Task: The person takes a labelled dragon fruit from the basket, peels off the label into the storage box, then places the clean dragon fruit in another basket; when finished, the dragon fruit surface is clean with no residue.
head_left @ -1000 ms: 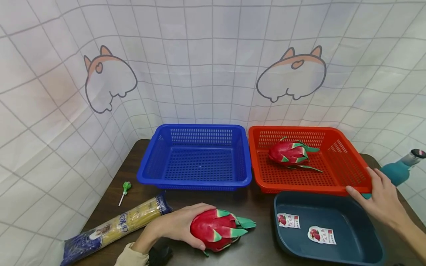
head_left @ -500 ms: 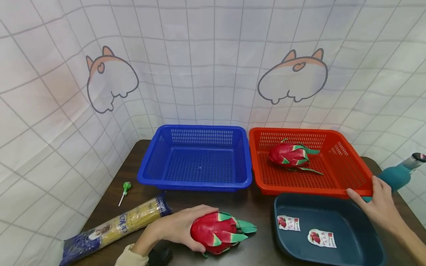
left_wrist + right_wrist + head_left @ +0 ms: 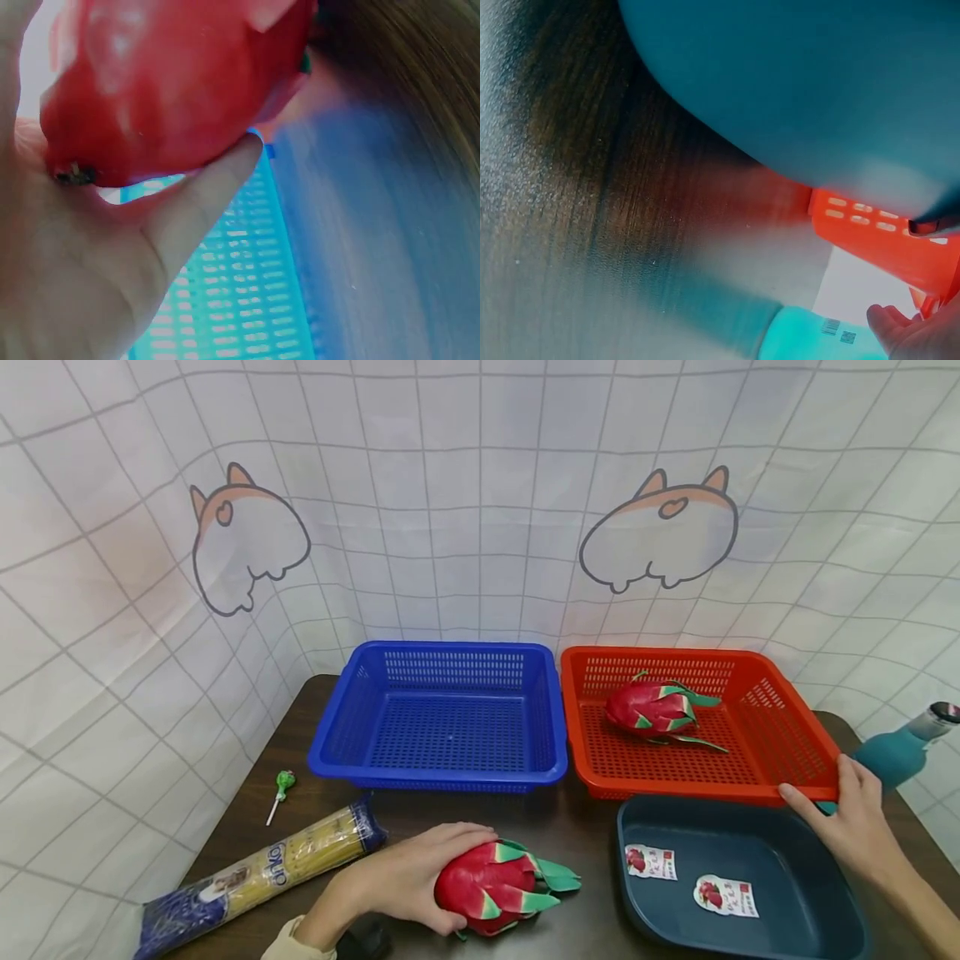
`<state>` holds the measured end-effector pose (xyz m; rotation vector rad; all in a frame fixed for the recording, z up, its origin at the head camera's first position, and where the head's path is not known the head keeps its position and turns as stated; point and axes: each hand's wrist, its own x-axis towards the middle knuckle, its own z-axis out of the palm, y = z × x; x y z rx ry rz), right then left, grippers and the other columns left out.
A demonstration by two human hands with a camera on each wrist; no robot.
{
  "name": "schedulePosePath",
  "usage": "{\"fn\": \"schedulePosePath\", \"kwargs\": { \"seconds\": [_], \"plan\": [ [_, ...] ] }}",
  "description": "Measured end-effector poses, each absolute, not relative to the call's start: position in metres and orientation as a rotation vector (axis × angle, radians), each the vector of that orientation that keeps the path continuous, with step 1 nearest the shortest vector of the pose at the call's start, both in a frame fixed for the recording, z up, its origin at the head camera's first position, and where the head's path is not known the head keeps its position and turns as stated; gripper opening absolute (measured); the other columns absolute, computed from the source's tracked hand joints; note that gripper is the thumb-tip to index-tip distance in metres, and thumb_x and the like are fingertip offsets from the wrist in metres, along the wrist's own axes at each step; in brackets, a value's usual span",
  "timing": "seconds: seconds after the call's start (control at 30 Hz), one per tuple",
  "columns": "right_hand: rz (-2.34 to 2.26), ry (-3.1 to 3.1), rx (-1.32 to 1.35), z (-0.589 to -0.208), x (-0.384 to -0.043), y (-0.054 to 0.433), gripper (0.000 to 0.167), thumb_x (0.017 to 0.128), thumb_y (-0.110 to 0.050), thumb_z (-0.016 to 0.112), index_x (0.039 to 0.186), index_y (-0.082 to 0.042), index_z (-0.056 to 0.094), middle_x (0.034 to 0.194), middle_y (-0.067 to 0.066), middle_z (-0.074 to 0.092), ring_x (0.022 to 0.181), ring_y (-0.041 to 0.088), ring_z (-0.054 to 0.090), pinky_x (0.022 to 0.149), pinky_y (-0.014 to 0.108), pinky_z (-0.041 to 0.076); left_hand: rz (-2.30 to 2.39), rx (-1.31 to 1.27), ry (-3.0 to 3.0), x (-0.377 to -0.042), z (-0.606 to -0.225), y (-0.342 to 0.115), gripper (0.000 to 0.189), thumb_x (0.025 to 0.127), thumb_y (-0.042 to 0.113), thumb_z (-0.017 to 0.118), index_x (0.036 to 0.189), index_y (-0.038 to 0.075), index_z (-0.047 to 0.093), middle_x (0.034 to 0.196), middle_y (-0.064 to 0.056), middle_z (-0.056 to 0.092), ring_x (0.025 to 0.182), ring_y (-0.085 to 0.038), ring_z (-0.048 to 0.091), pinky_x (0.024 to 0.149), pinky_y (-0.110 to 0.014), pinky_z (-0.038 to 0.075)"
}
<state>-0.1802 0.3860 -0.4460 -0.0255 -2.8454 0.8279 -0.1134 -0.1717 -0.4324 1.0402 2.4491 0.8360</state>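
Observation:
My left hand (image 3: 405, 881) grips a red dragon fruit (image 3: 495, 887) with green-tipped scales, low at the middle of the head view. The thumb curls under the fruit's near side; in the left wrist view the dragon fruit (image 3: 165, 82) fills the palm. At the right, my right hand (image 3: 862, 827) grips the front right corner of a red plastic basket (image 3: 675, 787), thumb on the front rim and fingers round the side. Another dragon fruit (image 3: 651, 706) lies inside that basket. Its fingers show partly in the right wrist view, near the red basket (image 3: 885, 247).
A blue basket (image 3: 450, 774) stands left of the red one. In front of the red basket sits a dark blue basin (image 3: 795, 893) with two stickers. A teal bottle (image 3: 892, 756) stands beyond my right hand. Pasta pack (image 3: 262, 877) and green lollipop (image 3: 282, 785) lie left.
My right hand has lowered a little and its fingers have closed round the red basket's corner. The left hand and its dragon fruit have shifted slightly right.

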Motion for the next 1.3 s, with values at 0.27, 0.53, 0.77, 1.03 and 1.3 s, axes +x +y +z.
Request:
{"fn": "schedulePosePath", "kwargs": {
  "seconds": [0.27,0.53,0.77,1.03,1.3],
  "plan": [
    [0.843,-2.842,-0.035,-0.445,-0.177,0.389,0.093,0.092,-0.039,0.057,0.148,0.015,0.004,0.146,0.042,0.006,0.123,0.057,0.015,0.078,0.075,0.030,0.743,1.105,2.582,-0.102,-0.424,-0.153,0.084,0.074,0.044,0.078,0.145,0.024,0.037,0.159,0.004,0.026,0.144,-0.029,0.035,0.095,-0.045,0.053],
    [0.852,-2.840,-0.045,-0.446,-0.174,0.388,0.091,0.093,-0.039,0.056,0.148,0.014,0.006,0.146,0.041,0.007,0.122,0.056,0.017,0.077,0.073,0.031,0.600,1.187,2.651,-0.096,-0.426,-0.142,0.084,0.072,0.049,0.076,0.144,0.034,0.036,0.155,0.011,0.035,0.147,-0.021,0.029,0.076,-0.044,0.055],
    [0.871,-2.843,-0.044,-0.447,-0.176,0.387,0.092,0.093,-0.039,0.056,0.149,0.012,0.004,0.147,0.040,0.005,0.123,0.056,0.016,0.077,0.074,0.031,0.707,1.330,2.674,-0.101,-0.434,-0.145,0.089,0.068,0.045,0.079,0.145,0.027,0.039,0.146,0.010,0.046,0.135,-0.013,0.045,0.079,-0.028,0.055],
    [0.876,-2.832,-0.043,-0.446,-0.176,0.387,0.092,0.093,-0.038,0.057,0.149,0.012,0.005,0.147,0.040,0.006,0.121,0.056,0.018,0.076,0.074,0.032,1.053,1.207,2.677,-0.105,-0.426,-0.148,0.085,0.065,0.040,0.083,0.140,0.033,0.043,0.135,0.015,0.052,0.118,-0.007,0.051,0.078,-0.022,0.054],
    [0.897,-2.800,-0.006,-0.447,-0.178,0.385,0.088,0.093,-0.036,0.058,0.148,0.011,0.009,0.147,0.039,0.007,0.123,0.055,0.016,0.077,0.074,0.031,1.142,1.127,2.690,-0.102,-0.407,-0.126,0.081,0.065,0.039,0.083,0.136,0.036,0.045,0.133,0.019,0.052,0.117,-0.004,0.050,0.075,-0.019,0.053]
  ]
}}
